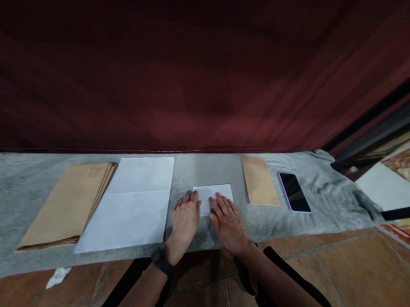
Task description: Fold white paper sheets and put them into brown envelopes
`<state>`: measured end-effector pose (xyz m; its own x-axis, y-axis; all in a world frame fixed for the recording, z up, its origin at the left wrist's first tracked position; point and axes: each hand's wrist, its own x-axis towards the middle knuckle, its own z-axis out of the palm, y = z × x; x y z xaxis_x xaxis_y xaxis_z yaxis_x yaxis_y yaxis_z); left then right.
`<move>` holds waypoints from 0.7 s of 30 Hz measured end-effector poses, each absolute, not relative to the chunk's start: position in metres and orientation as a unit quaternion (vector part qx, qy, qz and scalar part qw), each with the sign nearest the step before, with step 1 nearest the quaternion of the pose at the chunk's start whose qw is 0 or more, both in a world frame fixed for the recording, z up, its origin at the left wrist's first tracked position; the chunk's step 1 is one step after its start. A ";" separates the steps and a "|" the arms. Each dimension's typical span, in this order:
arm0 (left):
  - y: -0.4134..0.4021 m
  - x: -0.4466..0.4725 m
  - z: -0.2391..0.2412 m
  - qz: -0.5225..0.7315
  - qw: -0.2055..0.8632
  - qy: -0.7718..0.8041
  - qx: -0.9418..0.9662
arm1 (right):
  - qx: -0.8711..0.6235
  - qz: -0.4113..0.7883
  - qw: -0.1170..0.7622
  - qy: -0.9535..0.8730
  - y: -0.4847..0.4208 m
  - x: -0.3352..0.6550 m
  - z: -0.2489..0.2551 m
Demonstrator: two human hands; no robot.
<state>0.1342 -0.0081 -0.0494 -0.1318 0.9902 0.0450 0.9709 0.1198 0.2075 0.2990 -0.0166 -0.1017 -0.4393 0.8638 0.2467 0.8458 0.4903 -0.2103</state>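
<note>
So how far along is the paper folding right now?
Done: the folded white sheet is already down to a small rectangle, and a single brown envelope lies apart on its right. In hand: the left hand and right hand press flat on its near edge. Left: the stack of flat white sheets and the pile of brown envelopes look untouched.

Both hands — left [185,220], right [228,219] — flat on small folded white paper [216,192].

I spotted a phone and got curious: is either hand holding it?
No: the phone lies alone on the grey cloth, while the left hand and the right hand rest flat on a small white paper.
</note>
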 end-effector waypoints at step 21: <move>-0.039 0.151 -0.118 0.195 -0.052 0.621 0.758 | -0.521 -0.054 0.171 -0.834 -0.018 0.319 -0.120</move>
<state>0.1513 -0.0394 -0.1175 0.1535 0.9199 0.3610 0.9607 -0.2243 0.1632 0.3186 -0.0177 -0.1200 -0.3978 0.8513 0.3422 0.8885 0.4504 -0.0878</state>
